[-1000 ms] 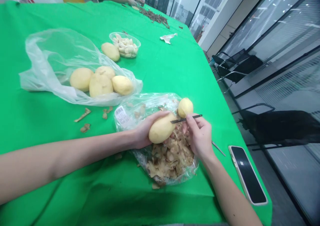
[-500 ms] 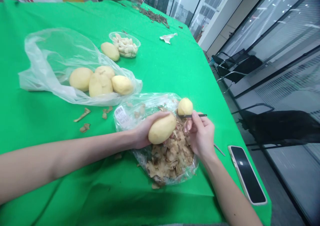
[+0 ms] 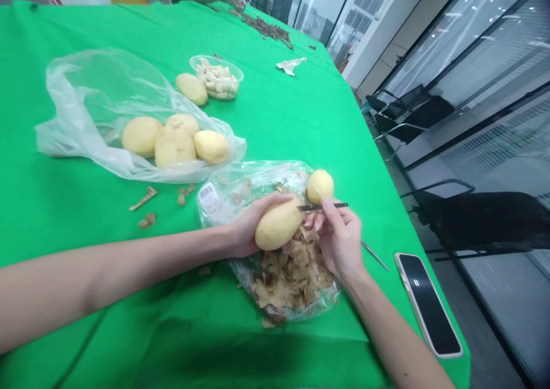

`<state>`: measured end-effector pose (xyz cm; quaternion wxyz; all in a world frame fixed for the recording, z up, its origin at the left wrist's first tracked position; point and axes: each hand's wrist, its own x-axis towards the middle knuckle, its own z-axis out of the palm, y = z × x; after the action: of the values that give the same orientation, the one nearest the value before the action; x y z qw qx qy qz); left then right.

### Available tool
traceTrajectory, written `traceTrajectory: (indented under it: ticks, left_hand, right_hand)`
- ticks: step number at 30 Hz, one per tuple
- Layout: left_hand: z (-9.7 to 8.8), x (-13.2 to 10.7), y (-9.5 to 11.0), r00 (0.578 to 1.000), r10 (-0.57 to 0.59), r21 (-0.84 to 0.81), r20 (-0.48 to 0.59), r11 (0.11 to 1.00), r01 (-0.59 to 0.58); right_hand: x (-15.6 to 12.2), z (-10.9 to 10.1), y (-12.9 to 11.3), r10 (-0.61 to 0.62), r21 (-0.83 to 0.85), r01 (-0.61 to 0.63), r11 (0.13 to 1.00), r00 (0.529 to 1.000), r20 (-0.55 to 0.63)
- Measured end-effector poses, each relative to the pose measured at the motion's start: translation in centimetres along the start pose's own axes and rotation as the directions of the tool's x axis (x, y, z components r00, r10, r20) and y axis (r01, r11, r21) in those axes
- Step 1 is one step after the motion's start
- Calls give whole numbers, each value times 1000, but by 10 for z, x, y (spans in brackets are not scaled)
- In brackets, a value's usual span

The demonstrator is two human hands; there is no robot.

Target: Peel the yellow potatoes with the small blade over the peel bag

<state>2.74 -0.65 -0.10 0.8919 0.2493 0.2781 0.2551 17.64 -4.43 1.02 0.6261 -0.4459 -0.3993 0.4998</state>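
Left hand [image 3: 246, 228] clamped round the potato [image 3: 278, 224] at lower centre, right hand [image 3: 339, 241] pinching the knife [image 3: 321, 207] against it: one slip on that smooth surface could drive the blade into that left hand!

Bright, even light comes from overhead here, with the ceiling lamps glinting as small spots in the glass wall [image 3: 468, 39] on the right. Soft shadow gathers under the right hand [image 3: 339, 240] and along the near edge of the green tablecloth [image 3: 301, 120], whose far corners bow outward, slightly soft.
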Motion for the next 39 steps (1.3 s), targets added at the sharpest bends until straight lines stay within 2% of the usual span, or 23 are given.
traceTrajectory:
  ticks: [10,19,25,39]
  left_hand:
    - [0,1,0,999,12,17,-34,1000,-12]
    - [1,1,-1,998,47,40,46,998,-49]
    - [0,0,-1,1000,18,32,-18,999,-18]
    - [1,-2,-1,999,31,27,-8,999,-31]
  right_hand:
    - [0,0,2,-9,30,8,1000,1000,26]
    - [-2,1,1,-52,-34,53,998,997,52]
    - [-2,2,-1,-41,-32,41,999,999,11]
    - [-4,2,-4,-39,-56,39,998,999,2]
